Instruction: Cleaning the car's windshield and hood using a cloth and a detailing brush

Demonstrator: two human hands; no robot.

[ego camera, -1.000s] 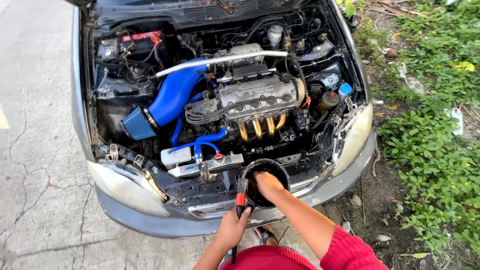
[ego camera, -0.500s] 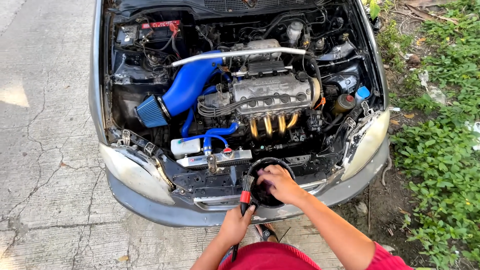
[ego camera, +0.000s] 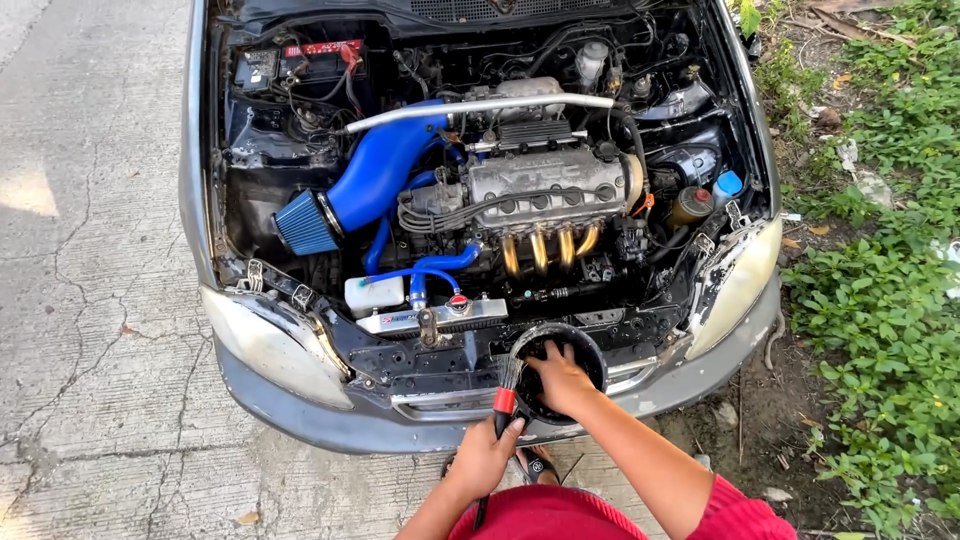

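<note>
I stand at the front of a grey car with its hood up. My left hand (ego camera: 483, 457) grips a brush (ego camera: 505, 392) with a black and red handle, bristles up against the rim of a round black fan shroud (ego camera: 590, 352) at the car's nose. My right hand (ego camera: 560, 380) reaches into that round opening and rests on its inside. Both arms come up from the bottom edge, the right one in a red sleeve.
The engine bay holds a blue intake pipe (ego camera: 375, 175) with a cone filter, a silver valve cover (ego camera: 545, 185), gold header pipes (ego camera: 545, 250) and a radiator (ego camera: 430, 318). Cracked concrete (ego camera: 90, 300) lies left, weeds and dirt (ego camera: 880, 300) right. A sandalled foot (ego camera: 540, 465) shows below the bumper.
The view has shifted, so the car sits more to the right and closer. My hands stay at the round shroud, the brush still upright beside it.
</note>
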